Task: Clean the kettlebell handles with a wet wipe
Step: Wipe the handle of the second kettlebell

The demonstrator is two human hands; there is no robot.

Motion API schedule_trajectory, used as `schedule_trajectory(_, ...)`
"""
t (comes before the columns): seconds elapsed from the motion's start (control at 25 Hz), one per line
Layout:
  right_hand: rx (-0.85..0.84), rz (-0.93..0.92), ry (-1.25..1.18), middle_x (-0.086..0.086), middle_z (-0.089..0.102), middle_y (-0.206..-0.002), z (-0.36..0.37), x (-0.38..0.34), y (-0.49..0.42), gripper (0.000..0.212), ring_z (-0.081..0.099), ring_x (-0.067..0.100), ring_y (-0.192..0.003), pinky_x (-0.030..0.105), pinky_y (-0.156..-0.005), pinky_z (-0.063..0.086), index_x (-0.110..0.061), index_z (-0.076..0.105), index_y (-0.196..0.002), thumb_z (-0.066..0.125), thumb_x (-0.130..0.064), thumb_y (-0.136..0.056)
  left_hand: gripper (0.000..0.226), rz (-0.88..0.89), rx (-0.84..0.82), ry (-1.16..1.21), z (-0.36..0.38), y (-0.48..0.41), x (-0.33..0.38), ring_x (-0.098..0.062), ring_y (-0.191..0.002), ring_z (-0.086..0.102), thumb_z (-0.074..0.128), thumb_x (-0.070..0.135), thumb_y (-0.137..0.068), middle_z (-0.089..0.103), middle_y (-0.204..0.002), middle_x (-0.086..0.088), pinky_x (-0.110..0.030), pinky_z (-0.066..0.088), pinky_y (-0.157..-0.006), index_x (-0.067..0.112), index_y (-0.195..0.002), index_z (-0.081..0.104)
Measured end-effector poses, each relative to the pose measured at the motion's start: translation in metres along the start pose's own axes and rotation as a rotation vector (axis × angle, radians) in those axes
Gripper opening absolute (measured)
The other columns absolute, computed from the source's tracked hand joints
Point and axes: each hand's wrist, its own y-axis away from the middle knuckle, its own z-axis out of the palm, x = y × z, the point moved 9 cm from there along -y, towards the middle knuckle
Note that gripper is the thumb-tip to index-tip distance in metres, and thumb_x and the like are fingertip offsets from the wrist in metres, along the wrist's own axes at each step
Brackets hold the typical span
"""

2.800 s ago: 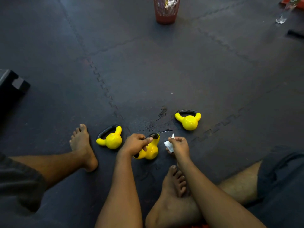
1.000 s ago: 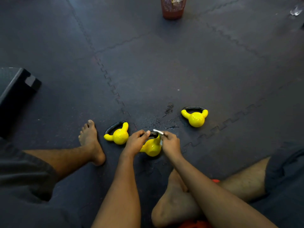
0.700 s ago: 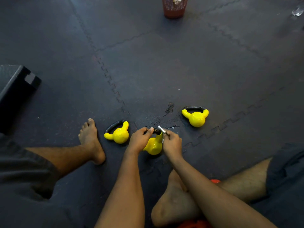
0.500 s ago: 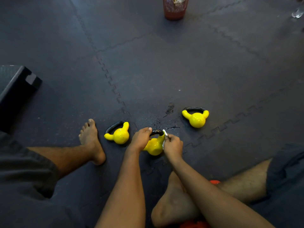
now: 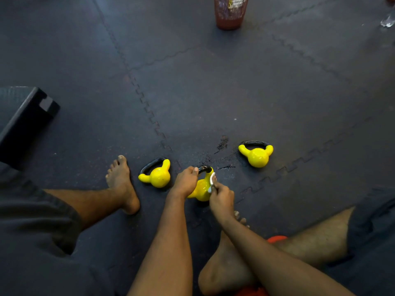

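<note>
Three small yellow kettlebells with black handles lie on the dark rubber floor. The middle kettlebell (image 5: 202, 186) sits between my hands. My left hand (image 5: 185, 182) grips its left side, thumb up at the black handle. My right hand (image 5: 221, 198) pinches a white wet wipe (image 5: 211, 182) against the right yellow horn of that kettlebell, just below the handle. The left kettlebell (image 5: 157, 175) lies beside my bare foot (image 5: 121, 182). The right kettlebell (image 5: 256, 155) lies apart, farther right.
A red mesh bin (image 5: 230, 11) stands far back at the top centre. A black step platform (image 5: 23, 118) sits at the left edge. Wet marks (image 5: 222, 144) stain the mat behind the kettlebells. My legs frame the area, and an orange object (image 5: 276, 239) shows under my right leg.
My right hand brought the wipe from beside the middle kettlebell up onto its handle, then slid it down the right side. My left hand kept its hold throughout.
</note>
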Motion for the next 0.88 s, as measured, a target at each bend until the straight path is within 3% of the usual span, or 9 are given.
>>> schedule_trajectory(0.16,0.077,-0.041,0.014,0.017,0.070,-0.092,-0.010,-0.011,-0.007,0.033,0.064,0.031,-0.081,0.029,-0.062,0.039,-0.021,0.065,-0.125,0.044,-0.023,-0.100,0.032,0.005,-0.018,-0.025,0.005,0.000,0.004,-0.038,-0.104,0.059,0.034,0.031,-0.102,0.065,-0.108,-0.021,-0.043,0.046,-0.088,0.010,-0.099,0.058)
schedule_trajectory(0.24,0.019,-0.025,0.056,0.015,0.068,-0.091,-0.003,-0.006,-0.001,0.036,0.061,0.028,-0.077,0.030,-0.064,0.038,-0.027,0.059,-0.131,0.040,-0.027,-0.101,0.028,-0.008,-0.017,-0.027,0.004,0.001,0.005,-0.037,-0.103,0.059,0.036,0.030,-0.101,0.065,-0.108,-0.020,-0.043,0.047,-0.088,0.012,-0.104,0.057)
schedule_trajectory(0.36,-0.040,-0.012,0.071,0.012,0.069,-0.095,0.000,0.000,0.005,0.034,0.063,0.029,-0.083,0.033,-0.068,0.044,-0.028,0.064,-0.124,0.040,-0.030,-0.100,0.011,-0.027,0.006,0.080,0.001,0.004,0.004,-0.033,-0.094,0.061,0.040,0.025,-0.100,0.066,-0.102,-0.017,-0.043,0.048,-0.085,0.018,-0.107,0.046)
schedule_trajectory(0.48,0.167,-0.120,0.138,0.014,0.071,-0.089,-0.024,-0.020,-0.002,0.031,0.065,0.034,-0.083,0.037,-0.065,0.047,-0.025,0.067,-0.117,0.045,-0.022,-0.096,0.003,-0.011,0.021,0.119,-0.002,0.008,0.006,-0.030,-0.089,0.058,0.040,0.020,-0.100,0.065,-0.100,-0.014,-0.041,0.047,-0.081,0.020,-0.102,0.038)
schedule_trajectory(0.6,0.344,-0.179,0.123,0.009,0.074,-0.098,-0.042,-0.030,-0.001,0.026,0.067,0.030,-0.088,0.035,-0.069,0.050,-0.020,0.070,-0.114,0.053,-0.017,-0.094,0.007,0.026,0.032,0.100,-0.004,0.011,0.012,-0.029,-0.095,0.054,0.041,0.018,-0.099,0.057,-0.103,-0.009,-0.044,0.046,-0.085,0.017,-0.105,0.045)
schedule_trajectory(0.76,0.210,-0.439,0.295,0.001,0.068,-0.095,-0.017,-0.028,0.001,0.023,0.061,0.024,-0.085,0.038,-0.070,0.051,-0.018,0.071,-0.109,0.058,-0.015,-0.091,0.010,0.046,0.038,0.100,-0.004,0.011,0.016,-0.025,-0.090,0.051,0.041,0.017,-0.100,0.055,-0.103,-0.007,-0.042,0.044,-0.084,0.015,-0.107,0.048)
schedule_trajectory(0.88,0.149,-0.376,0.289,0.003,0.063,-0.083,-0.009,-0.020,-0.001,0.019,0.057,0.024,-0.079,0.037,-0.064,0.046,-0.016,0.072,-0.102,0.058,-0.017,-0.089,0.009,0.043,0.049,0.099,-0.005,0.010,0.016,-0.026,-0.090,0.052,0.041,0.017,-0.100,0.057,-0.106,-0.010,-0.041,0.044,-0.083,0.015,-0.107,0.048)
